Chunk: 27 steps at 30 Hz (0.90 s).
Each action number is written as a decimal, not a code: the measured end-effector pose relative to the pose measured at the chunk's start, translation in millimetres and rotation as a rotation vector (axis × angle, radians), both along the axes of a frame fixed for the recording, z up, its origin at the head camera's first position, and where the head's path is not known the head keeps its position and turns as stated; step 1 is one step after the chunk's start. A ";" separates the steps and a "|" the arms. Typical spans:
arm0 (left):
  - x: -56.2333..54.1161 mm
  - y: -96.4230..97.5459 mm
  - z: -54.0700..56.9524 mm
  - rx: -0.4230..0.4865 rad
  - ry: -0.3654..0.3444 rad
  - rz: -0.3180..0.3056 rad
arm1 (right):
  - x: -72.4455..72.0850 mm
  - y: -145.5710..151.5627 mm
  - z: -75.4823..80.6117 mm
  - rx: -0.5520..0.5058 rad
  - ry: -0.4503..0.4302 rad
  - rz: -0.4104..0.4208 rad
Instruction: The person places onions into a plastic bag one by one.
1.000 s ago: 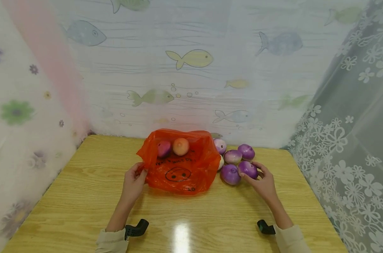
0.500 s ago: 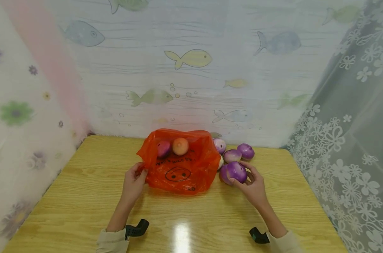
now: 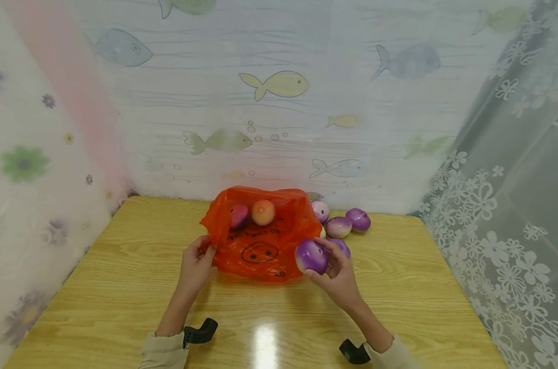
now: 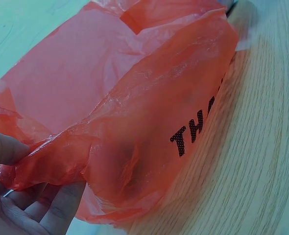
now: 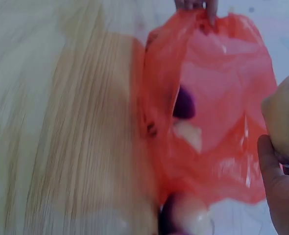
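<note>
A red plastic bag (image 3: 260, 266) with black print lies on its side, its mouth gaping, in the head view. Inside it I see a purple onion (image 3: 239, 217) and an orange-tan onion (image 3: 263, 212). My left hand (image 3: 195, 264) pinches the bag's left edge between thumb and fingers; the left wrist view shows the bunched red plastic (image 4: 51, 161) in its grip. My right hand (image 3: 341, 282) holds a purple-and-white onion (image 3: 311, 257) in front of the bag's right edge. In the right wrist view this held onion (image 5: 284, 117) is partly cut off by the frame.
Right of the bag, several more onions lie close together on the wooden table (image 3: 112, 271), among them a purple one (image 3: 358, 220), a paler one (image 3: 338, 227) and one (image 3: 342, 247) partly behind my right hand. A fish-patterned curtain (image 3: 279, 118) hangs behind the table.
My right hand has lifted the purple onion from the group and carried it left to the bag's right edge. The left hand and the bag have hardly moved.
</note>
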<state>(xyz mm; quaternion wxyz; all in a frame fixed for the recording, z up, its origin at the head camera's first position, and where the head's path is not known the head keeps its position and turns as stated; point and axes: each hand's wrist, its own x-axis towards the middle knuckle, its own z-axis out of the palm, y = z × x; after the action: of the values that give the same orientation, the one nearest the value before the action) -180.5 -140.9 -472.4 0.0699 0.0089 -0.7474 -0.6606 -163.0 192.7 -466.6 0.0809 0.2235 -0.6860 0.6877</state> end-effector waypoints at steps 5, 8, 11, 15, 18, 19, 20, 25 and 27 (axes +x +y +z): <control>-0.3 0.6 0.5 -0.002 -0.005 0.008 | 0.3 -28.0 9.4 -0.030 -0.067 0.081; 0.0 0.8 1.2 0.005 -0.004 0.006 | -2.3 -43.9 15.5 -0.051 -0.086 0.110; 0.2 0.7 1.0 0.009 -0.003 0.000 | -7.1 -58.0 20.4 -0.064 -0.103 0.117; -0.7 0.9 -0.3 0.009 0.003 0.000 | -15.8 -73.6 25.8 -0.037 -0.135 0.076; -1.8 1.3 -1.6 0.003 0.010 0.009 | -24.0 -83.1 27.6 0.007 -0.161 0.015; -2.0 1.4 -1.9 0.002 0.010 0.012 | -27.5 -85.9 27.2 0.021 -0.169 -0.006; -2.3 1.5 -2.3 -0.001 0.010 0.014 | -31.0 -88.5 27.2 0.033 -0.177 -0.025; -2.8 2.0 -2.4 -0.006 0.007 0.013 | -49.8 -101.2 26.9 0.081 -0.208 -0.091; -2.8 2.0 -2.4 -0.008 0.010 0.011 | -57.5 -106.4 28.1 0.100 -0.222 -0.105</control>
<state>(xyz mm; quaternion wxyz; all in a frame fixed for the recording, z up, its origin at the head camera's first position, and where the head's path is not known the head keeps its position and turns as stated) -183.4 -138.9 -474.8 0.0775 0.0096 -0.7496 -0.6572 -220.6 86.3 -438.5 0.0290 0.1134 -0.7350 0.6679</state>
